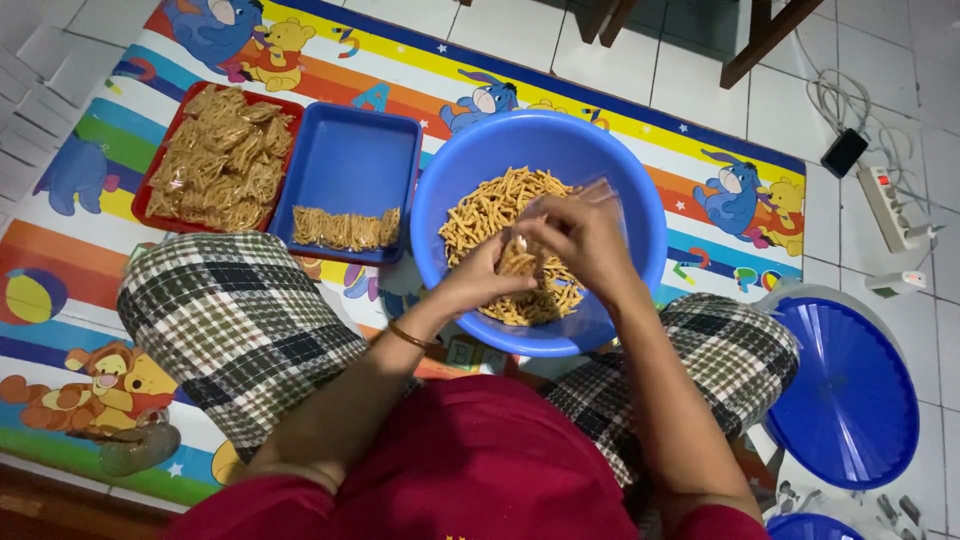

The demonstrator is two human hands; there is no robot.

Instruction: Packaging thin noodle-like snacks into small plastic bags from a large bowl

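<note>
From the head camera, over the blue basin [620, 190] at the mat's [60, 250] middle, we saw our left hand [480, 280] pinch stick snacks [490, 205] into what seemed a clear bag [605, 195], held open by our right hand's [580, 235] closed fingers.

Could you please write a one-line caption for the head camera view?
Both hands, left hand and right hand, fill a clear bag with snack sticks over a blue basin.

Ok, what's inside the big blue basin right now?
The blue basin holds a heap of orange-yellow snack sticks. Both hands meet above it around a small clear bag, covering the sticks beneath them; the basin's bottom is hidden.
</note>
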